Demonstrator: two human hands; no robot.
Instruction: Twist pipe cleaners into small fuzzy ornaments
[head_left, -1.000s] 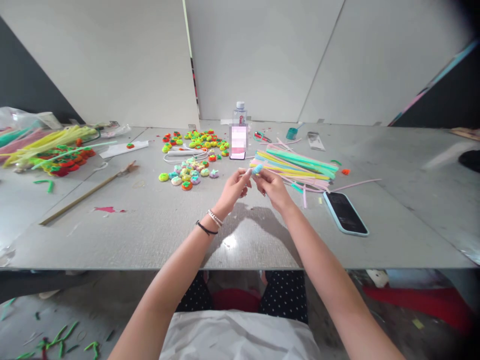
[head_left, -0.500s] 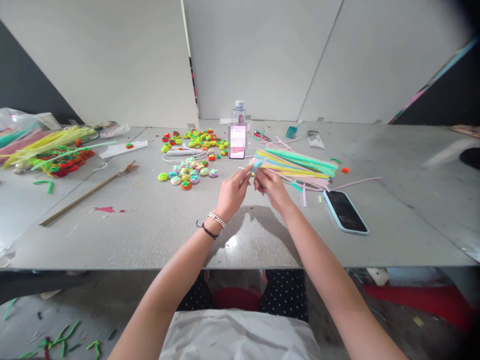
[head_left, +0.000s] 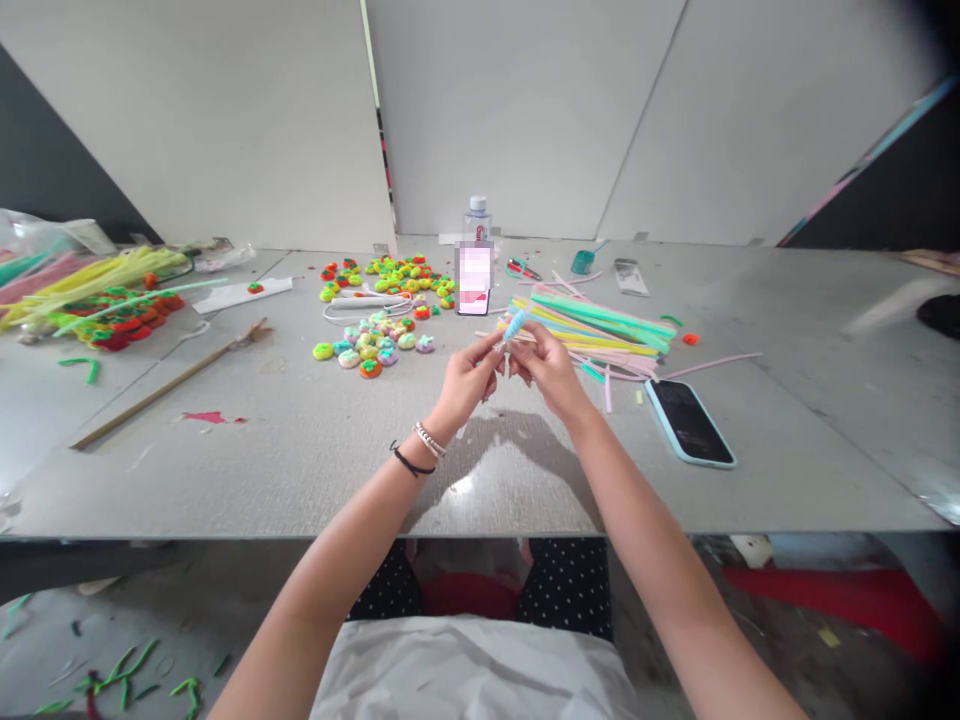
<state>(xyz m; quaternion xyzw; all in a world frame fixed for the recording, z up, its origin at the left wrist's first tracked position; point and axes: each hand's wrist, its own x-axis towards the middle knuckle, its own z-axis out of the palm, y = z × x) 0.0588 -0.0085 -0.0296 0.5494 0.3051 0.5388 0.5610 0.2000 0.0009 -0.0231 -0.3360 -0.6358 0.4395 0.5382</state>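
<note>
A light blue coiled pipe cleaner (head_left: 515, 325) stands up between my fingertips above the table. My left hand (head_left: 465, 384) pinches its lower end from the left. From the right, my right hand (head_left: 552, 370) closes on it with thumb and fingers, just against the left fingertips. The lower part of the coil is hidden by the fingers. Just behind and to the right of my hands lies a bundle of pastel pipe cleaners (head_left: 600, 322) in green, yellow, pink and blue. Small pastel pipe cleaner pieces (head_left: 371, 342) sit in a cluster to the left.
A phone (head_left: 690, 424) lies at right; another phone (head_left: 474, 280) stands against a bottle (head_left: 478, 220). Yellow and orange pieces (head_left: 409, 272) and a white cable (head_left: 352, 317) lie left of it. Farther left are a wooden stick (head_left: 157, 390) and more pipe cleaners (head_left: 112, 275). Scissors (head_left: 523, 268) lie behind.
The blue coil now shows more of its length and points up between my fingers. Both hands have shifted their grip slightly, the right one's fingers curling more.
</note>
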